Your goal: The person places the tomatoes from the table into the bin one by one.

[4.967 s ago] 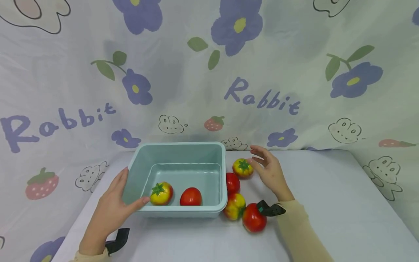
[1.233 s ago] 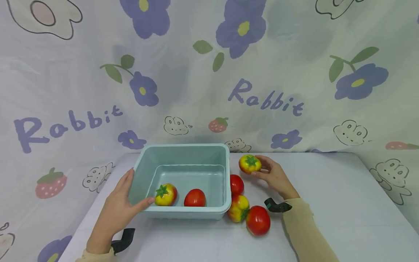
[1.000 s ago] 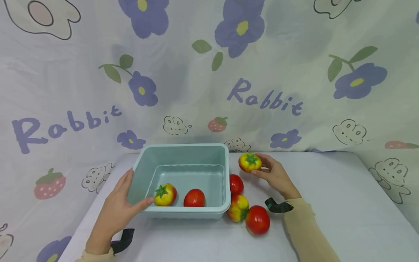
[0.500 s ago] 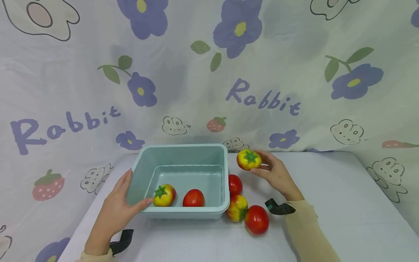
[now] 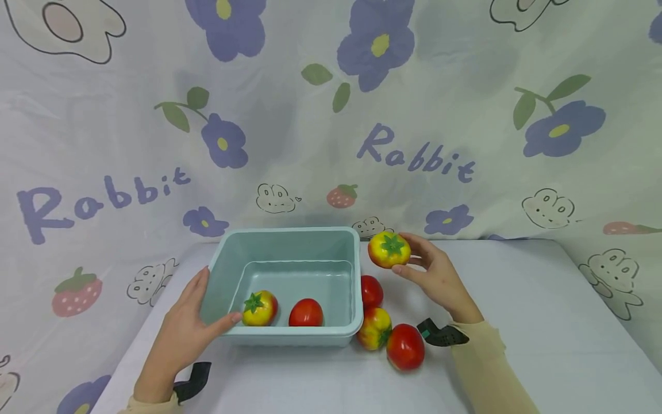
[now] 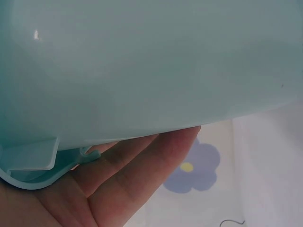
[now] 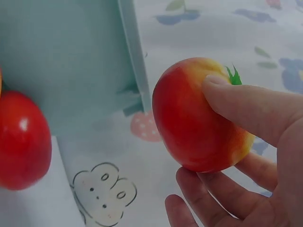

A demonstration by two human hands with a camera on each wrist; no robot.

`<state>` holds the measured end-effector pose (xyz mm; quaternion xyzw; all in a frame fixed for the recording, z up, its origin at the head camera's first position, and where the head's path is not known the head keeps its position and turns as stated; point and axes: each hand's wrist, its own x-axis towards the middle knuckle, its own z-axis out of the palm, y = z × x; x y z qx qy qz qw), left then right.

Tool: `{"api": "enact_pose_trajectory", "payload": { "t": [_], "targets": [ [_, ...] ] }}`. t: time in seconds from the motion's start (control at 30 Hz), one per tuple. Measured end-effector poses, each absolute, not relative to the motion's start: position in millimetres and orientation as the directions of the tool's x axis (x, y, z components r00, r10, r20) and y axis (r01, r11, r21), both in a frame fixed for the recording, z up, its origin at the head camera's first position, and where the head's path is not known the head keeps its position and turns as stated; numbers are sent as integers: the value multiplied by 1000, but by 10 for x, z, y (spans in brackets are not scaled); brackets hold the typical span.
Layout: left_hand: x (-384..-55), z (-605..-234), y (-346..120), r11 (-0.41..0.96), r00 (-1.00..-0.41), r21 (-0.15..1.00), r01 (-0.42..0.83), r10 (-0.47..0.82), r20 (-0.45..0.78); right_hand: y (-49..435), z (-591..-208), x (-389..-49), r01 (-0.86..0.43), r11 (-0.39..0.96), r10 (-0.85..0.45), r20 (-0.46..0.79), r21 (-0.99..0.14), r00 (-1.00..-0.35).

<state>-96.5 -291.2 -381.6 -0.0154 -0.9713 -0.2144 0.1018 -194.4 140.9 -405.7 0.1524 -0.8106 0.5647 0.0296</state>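
Note:
My right hand (image 5: 434, 276) pinches a yellow-and-red tomato (image 5: 389, 249) with a green star-shaped top, held up beside the basin's far right corner. In the right wrist view, the thumb presses the side of this tomato (image 7: 194, 118) near its leafy top, with fingertips beneath. My left hand (image 5: 181, 333) rests against the left side of a pale blue-green basin (image 5: 289, 331). Its fingers (image 6: 142, 179) lie straight along the outer wall in the left wrist view. Inside the basin are a yellow-red tomato (image 5: 260, 308) and a red tomato (image 5: 306, 313).
Along the basin's right side lie a red tomato (image 5: 372, 291), a yellow-red tomato (image 5: 374, 329) and another red tomato (image 5: 405, 347). A white cloth covers the table (image 5: 538, 322). Behind it hangs a printed curtain (image 5: 289, 115).
Five seconds ago my right hand was spread beside the yellow-red tomato on the table; it has since gripped it, lifted it, and lately shifted slightly left. My left hand stays on the basin.

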Motion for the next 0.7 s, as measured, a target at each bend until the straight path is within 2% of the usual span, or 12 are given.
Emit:
{"api": "enact_pose_trajectory", "payload": {
  "t": [0.4,0.7],
  "targets": [
    [-951,-3784,-2887,906,-981,418,69,-14,194,1303,-3869,-1782,-320,252,-258,255,-913,-932],
    [-953,-3783,-2892,904,-981,422,72,-12,193,1136,-3555,-1573,-362,248,-301,284,-899,-911]
  ]
}}
